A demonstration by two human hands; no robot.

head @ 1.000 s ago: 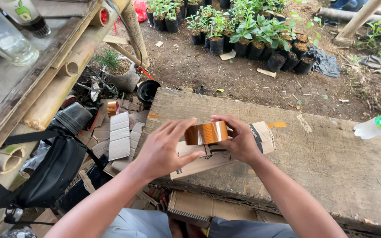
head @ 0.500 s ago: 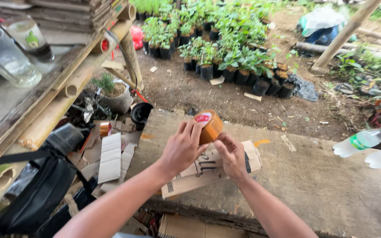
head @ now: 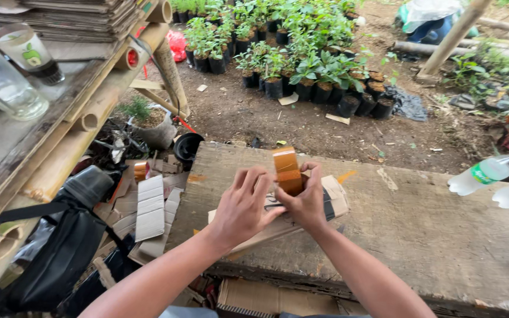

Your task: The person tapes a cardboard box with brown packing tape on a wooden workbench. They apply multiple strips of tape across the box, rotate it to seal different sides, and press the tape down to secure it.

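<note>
A broad, weathered grey wooden plank table (head: 443, 235) is seen filling the near right of the scene, set outdoors over bare brown soil. At the far side a cluster of green seedlings in small black plastic pots (head: 301, 65) is ranged on the ground; they are too many and too crowded to be counted. On the left a bench of bamboo poles (head: 98, 112) is seen, on which one clear glass mug (head: 1, 82) and one clear plastic cup with a dark base (head: 27, 53) are stood, with a stack of flat cardboard sheets (head: 72, 15) behind them. Below the bench one black bag with a strap (head: 60, 253) is laid among loose cardboard scraps (head: 151, 206), and a small second roll of brown tape (head: 141, 171) is seen there. At the right edge of the table two clear plastic bottles with green labels (head: 490, 171) are laid on their sides. A flattened piece of pale brown cardboard (head: 334, 197) is laid on the table near its left end, and just above it one roll of glossy brown packing tape (head: 288, 171) is held upright on edge. The right hand (head: 307, 203) is closed around the lower part of the roll, thumb and fingers wrapped against it. The left hand (head: 244, 206) is held loosely curled, its fingers spread and its fingertips touching the roll from the left side.
</note>
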